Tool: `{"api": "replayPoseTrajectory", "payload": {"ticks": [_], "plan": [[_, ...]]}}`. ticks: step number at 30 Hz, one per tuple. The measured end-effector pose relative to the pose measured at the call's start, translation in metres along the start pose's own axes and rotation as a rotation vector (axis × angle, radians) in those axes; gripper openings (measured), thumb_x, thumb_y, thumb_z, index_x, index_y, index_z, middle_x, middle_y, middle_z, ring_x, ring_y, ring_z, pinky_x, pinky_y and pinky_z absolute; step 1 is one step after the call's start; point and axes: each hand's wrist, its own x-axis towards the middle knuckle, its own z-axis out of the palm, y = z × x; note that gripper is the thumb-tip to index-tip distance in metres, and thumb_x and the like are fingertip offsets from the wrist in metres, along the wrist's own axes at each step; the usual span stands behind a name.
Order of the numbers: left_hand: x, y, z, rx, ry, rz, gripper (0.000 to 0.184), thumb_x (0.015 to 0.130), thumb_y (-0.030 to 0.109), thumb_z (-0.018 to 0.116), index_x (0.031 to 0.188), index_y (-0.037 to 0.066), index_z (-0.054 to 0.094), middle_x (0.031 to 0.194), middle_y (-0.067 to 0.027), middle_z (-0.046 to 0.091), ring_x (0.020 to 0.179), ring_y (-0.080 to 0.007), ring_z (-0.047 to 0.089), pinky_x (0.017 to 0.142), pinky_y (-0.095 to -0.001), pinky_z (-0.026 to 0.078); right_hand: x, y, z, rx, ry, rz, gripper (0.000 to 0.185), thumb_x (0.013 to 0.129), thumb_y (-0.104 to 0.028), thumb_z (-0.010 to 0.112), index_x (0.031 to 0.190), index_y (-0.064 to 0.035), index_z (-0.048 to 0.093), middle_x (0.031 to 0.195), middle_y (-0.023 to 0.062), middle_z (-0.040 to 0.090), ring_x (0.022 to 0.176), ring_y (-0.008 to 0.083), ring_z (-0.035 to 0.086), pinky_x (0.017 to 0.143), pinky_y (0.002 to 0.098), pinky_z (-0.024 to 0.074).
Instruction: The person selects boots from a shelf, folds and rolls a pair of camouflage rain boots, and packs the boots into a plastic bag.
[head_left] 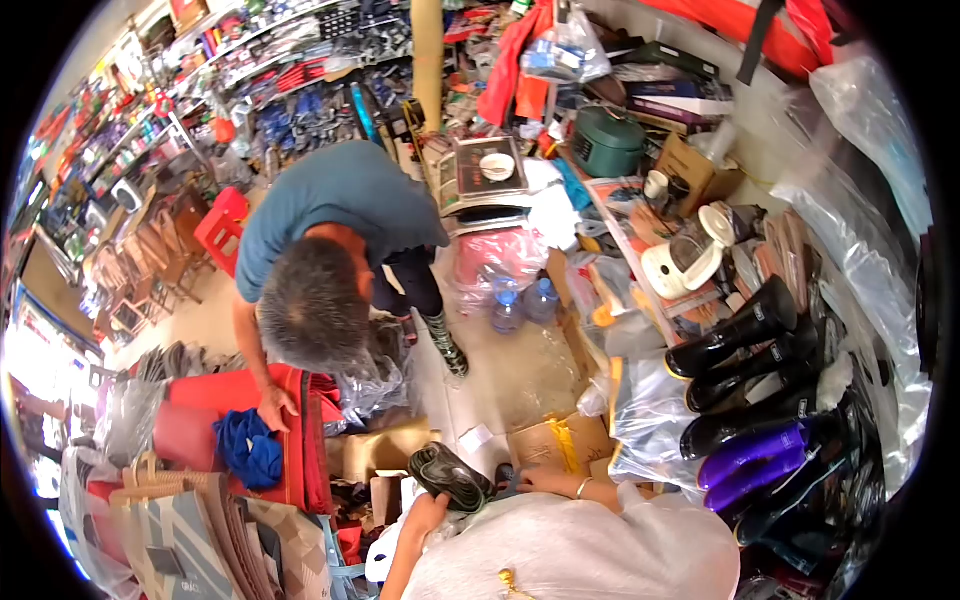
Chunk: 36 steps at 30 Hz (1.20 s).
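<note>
A dark green patterned boot [450, 477] lies tilted just in front of my lap. My left hand [428, 514] is closed on its near left edge, with the fingertips partly hidden. My right hand [545, 481], with a bracelet at the wrist, is beside the boot's right end. Its fingers curl down at a small dark piece [505, 474], which I cannot identify. A pale garment [570, 550] covers my lap and hides what lies below.
Another person [340, 220] bends forward at left, one hand by a blue cloth [248, 448] on red rolls [305, 440]. Flattened cardboard [560, 445] lies ahead on the floor. Black and purple rubber boots [755, 468] are stacked at right. Blue-capped water bottles [524, 303] stand farther off.
</note>
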Motion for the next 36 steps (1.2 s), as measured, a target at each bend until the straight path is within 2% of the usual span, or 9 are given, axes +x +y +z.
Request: {"api": "replayPoseTrajectory", "payload": {"ticks": [5,7,10,16,20,22,27,29,36], "plan": [[0.006,-0.009,0.002,0.036,-0.008,0.001,0.042,0.081,0.033,0.047,0.096,-0.005,0.059,0.094,-0.0297,0.057,0.096,-0.0413,0.053,0.084,-0.0394,0.041,-0.022,0.113,-0.051,0.122,-0.057,-0.190,0.026,0.083,-0.029,0.049,0.084,-0.0056,0.061,0.086,0.0152,0.061,0.082,0.0306,0.058,0.070,0.0399,0.0449],[-0.002,0.006,-0.004,0.049,-0.027,0.062,0.044,0.081,0.033,0.047,0.095,-0.007,0.058,0.094,-0.0304,0.057,0.096,-0.0413,0.053,0.083,-0.0394,0.041,-0.063,0.081,-0.109,-0.158,0.232,0.257,0.024,0.079,-0.027,0.051,0.079,-0.0058,0.062,0.082,0.0163,0.061,0.078,0.0333,0.058,0.064,0.0413,0.0453],[-0.004,0.014,-0.005,0.075,-0.020,0.029,0.044,0.081,0.033,0.046,0.094,-0.007,0.059,0.092,-0.0308,0.057,0.095,-0.0417,0.053,0.082,-0.0398,0.041,-0.053,0.111,-0.085,-0.098,0.511,0.310,0.022,0.076,-0.026,0.052,0.077,-0.0061,0.062,0.080,0.0170,0.061,0.076,0.0345,0.058,0.061,0.0429,0.0447],[0.000,-0.001,0.005,0.038,0.014,-0.021,0.047,0.080,0.035,0.046,0.088,-0.009,0.060,0.088,-0.0331,0.056,0.093,-0.0426,0.054,0.083,-0.0411,0.041,0.020,0.111,0.090,0.159,0.357,0.187,0.027,0.084,-0.024,0.048,0.094,-0.0017,0.060,0.083,0.0178,0.061,0.077,0.0246,0.058,0.070,0.0371,0.0451],[0.001,-0.012,0.008,0.026,0.038,0.021,0.049,0.080,0.037,0.045,0.087,-0.010,0.059,0.088,-0.0330,0.056,0.092,-0.0427,0.054,0.082,-0.0419,0.041,0.004,0.089,0.032,0.437,0.161,0.453,0.027,0.082,-0.027,0.051,0.090,-0.0030,0.061,0.077,0.0116,0.063,0.073,0.0242,0.058,0.068,0.0356,0.0445],[0.004,-0.019,0.011,0.053,0.040,0.033,0.050,0.081,0.038,0.043,0.087,-0.009,0.060,0.087,-0.0330,0.056,0.092,-0.0426,0.055,0.082,-0.0423,0.041,0.026,0.163,0.067,0.472,0.271,0.270,0.025,0.080,-0.027,0.053,0.085,-0.0037,0.062,0.070,0.0091,0.061,0.067,0.0231,0.057,0.061,0.0355,0.0443],[0.005,-0.025,0.018,-0.028,0.071,0.055,0.050,0.081,0.037,0.043,0.088,-0.009,0.059,0.089,-0.0329,0.056,0.093,-0.0418,0.054,0.082,-0.0424,0.041,0.015,0.160,0.047,0.309,0.441,0.607,0.022,0.081,-0.024,0.052,0.078,-0.0037,0.059,0.067,0.0062,0.058,0.058,0.0193,0.055,0.052,0.0339,0.0429],[0.008,-0.029,0.021,0.016,0.037,0.012,0.049,0.081,0.037,0.042,0.089,-0.008,0.060,0.090,-0.0322,0.056,0.093,-0.0414,0.054,0.082,-0.0423,0.041,0.008,0.145,0.045,0.788,0.502,0.725,0.018,0.080,-0.022,0.052,0.080,-0.0052,0.059,0.067,0.0070,0.058,0.058,0.0169,0.055,0.052,0.0320,0.0434],[0.006,-0.018,0.020,0.024,0.009,0.030,0.046,0.082,0.035,0.041,0.090,-0.006,0.060,0.090,-0.0304,0.057,0.092,-0.0416,0.054,0.082,-0.0430,0.041,0.012,0.149,0.098,0.213,0.377,0.299,0.023,0.079,-0.020,0.055,0.093,-0.0022,0.062,0.072,0.0096,0.061,0.063,0.0162,0.056,0.057,0.0303,0.0456]]}}
